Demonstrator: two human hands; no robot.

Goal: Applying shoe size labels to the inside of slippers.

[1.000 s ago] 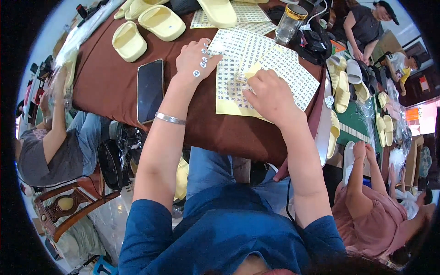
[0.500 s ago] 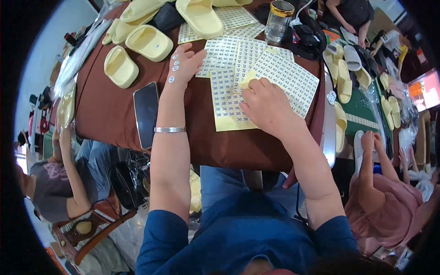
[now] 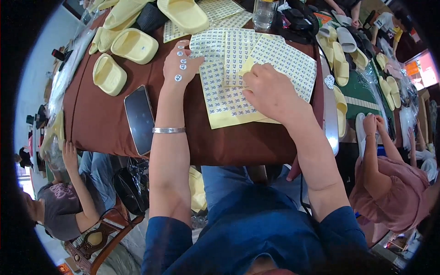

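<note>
Several round white stickers (image 3: 183, 67) are stuck on the back of my left hand (image 3: 176, 66). Its fingers are stretched out, and the thumb lies apart at the left edge of the sticker sheets. Bent fingers close my right hand (image 3: 272, 91) over a yellow margin of the printed sheets; the fingertips are turned under, so what they pinch is hidden. Beneath and around it several sticker sheets overlap, one lower sheet (image 3: 220, 101) nearest me and a tilted one (image 3: 293, 64) to the right. Two pale yellow slippers (image 3: 110, 75) rest left of my left hand.
A dark phone (image 3: 140, 120) lies left of my forearm on the brown cloth (image 3: 220, 149). More slippers (image 3: 183, 16), a glass jar (image 3: 264, 16) and a black bag (image 3: 300, 23) stand at the back. Co-workers sit left and right; slippers (image 3: 340, 64) cover a green table (image 3: 357, 91) on the right.
The whole view has shifted slightly. My left hand has turned a little, showing its stickers more squarely; my right hand stays bent over the sheets. The left co-worker's arm has moved.
</note>
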